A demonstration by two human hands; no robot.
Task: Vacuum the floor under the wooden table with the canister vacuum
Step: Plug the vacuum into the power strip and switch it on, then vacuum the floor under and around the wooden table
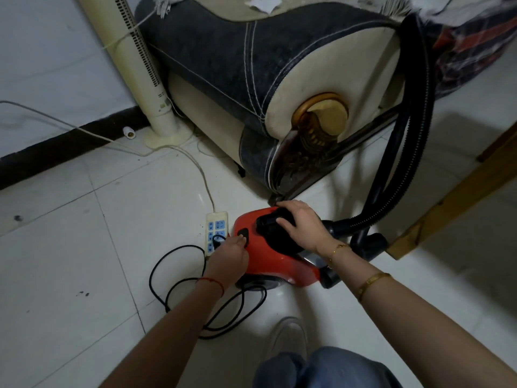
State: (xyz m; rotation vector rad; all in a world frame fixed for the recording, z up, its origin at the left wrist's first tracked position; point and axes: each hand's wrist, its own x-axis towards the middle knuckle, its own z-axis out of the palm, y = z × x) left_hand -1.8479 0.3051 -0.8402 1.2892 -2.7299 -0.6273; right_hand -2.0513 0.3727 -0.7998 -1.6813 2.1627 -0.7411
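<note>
White power strip (215,231) lies flat on glossy floor tiles (84,247); a black cord (179,287) loops beside it. Left hand (230,254), fingertips hidden, presses the red glossy canister vacuum (268,264); right hand (300,224) curls over its black handle. A ribbed hose (419,135) arcs up; the wooden table leg (458,197) is cut off.

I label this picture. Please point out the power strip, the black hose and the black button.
power strip (216,229), head view, its socket face.
black hose (419,152), head view, its ribbed middle.
black button (243,234), head view, its top.

Vacuum on the floor by the sofa

The vacuum (268,253) sits before the sofa (251,65), power strip (216,231) at its left, table leg (447,200) at its right.
</note>
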